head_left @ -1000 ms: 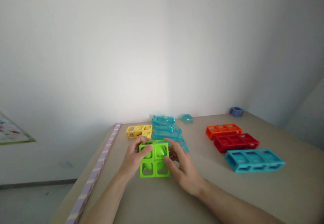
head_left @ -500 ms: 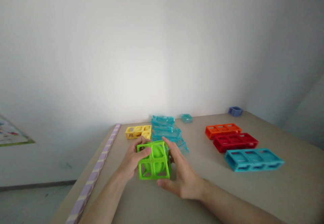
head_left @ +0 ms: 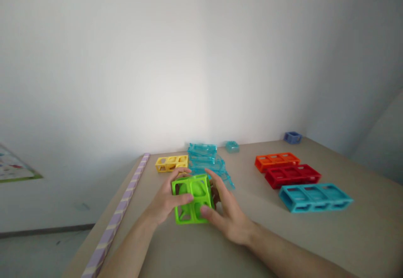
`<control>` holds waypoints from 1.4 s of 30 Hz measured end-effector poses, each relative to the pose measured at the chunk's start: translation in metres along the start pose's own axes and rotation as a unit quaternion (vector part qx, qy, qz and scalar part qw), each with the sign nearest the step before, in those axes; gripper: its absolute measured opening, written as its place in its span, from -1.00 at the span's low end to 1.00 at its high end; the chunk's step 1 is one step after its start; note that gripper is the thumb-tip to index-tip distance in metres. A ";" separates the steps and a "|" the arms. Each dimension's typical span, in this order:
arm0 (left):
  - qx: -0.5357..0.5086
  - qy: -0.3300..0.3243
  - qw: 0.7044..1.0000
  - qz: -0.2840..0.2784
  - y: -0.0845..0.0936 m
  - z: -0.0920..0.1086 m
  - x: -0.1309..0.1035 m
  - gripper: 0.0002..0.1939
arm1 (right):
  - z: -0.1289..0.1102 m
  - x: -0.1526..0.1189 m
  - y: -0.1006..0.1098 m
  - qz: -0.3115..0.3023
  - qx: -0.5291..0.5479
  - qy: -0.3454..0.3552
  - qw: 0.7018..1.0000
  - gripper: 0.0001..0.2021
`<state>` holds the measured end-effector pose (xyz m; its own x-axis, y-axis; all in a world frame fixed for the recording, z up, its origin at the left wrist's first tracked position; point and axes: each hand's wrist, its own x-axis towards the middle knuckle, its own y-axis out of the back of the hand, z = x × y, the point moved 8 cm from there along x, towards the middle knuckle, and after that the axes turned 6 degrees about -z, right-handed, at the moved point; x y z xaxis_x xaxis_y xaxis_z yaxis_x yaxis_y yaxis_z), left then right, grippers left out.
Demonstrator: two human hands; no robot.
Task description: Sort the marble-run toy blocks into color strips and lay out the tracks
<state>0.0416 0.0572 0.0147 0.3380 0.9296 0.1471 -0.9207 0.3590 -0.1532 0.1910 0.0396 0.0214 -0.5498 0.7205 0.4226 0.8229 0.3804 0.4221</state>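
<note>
A bright green block with open window-like frames (head_left: 197, 187) is held between both hands above the near part of the table. My left hand (head_left: 163, 198) grips its left side, thumb across the front face and fingers over the top and behind. On the right side, my right hand (head_left: 231, 217) has its thumb pressed on the lower front and its fingers around the back edge, partly hidden. Just behind the green block lie a yellow framed block (head_left: 172, 163) and several clear teal pieces (head_left: 204, 162).
Orange (head_left: 277, 160), red (head_left: 292, 175) and blue-teal (head_left: 316, 197) framed blocks lie on the right of the table (head_left: 362, 227). A small teal piece (head_left: 232, 146) and a blue block (head_left: 292, 137) are near the wall. Purple striped edging (head_left: 119, 213) lines the left edge.
My right thumb has moved up from beside the green block's lower corner onto its front face. The block has shifted slightly right, and my left thumb sits a little lower on it.
</note>
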 end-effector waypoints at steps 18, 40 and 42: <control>0.013 0.010 1.000 -0.012 -0.007 -0.004 -0.001 -0.22 | 0.015 0.002 0.003 0.062 0.194 -0.037 0.978 -0.57; 0.048 -0.048 0.998 0.016 -0.011 0.013 0.000 0.05 | 0.015 0.004 0.008 0.105 0.236 -0.020 0.966 -0.54; 0.050 -0.048 0.998 0.014 -0.011 0.014 0.001 0.04 | 0.015 0.004 0.008 0.106 0.248 -0.022 0.963 -0.54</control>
<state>0.0496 0.0526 0.0305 0.2961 0.9252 0.2372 -0.9460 0.3183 -0.0606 0.1974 0.0540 0.0143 -0.3653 0.8320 0.4175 0.8892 0.4446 -0.1081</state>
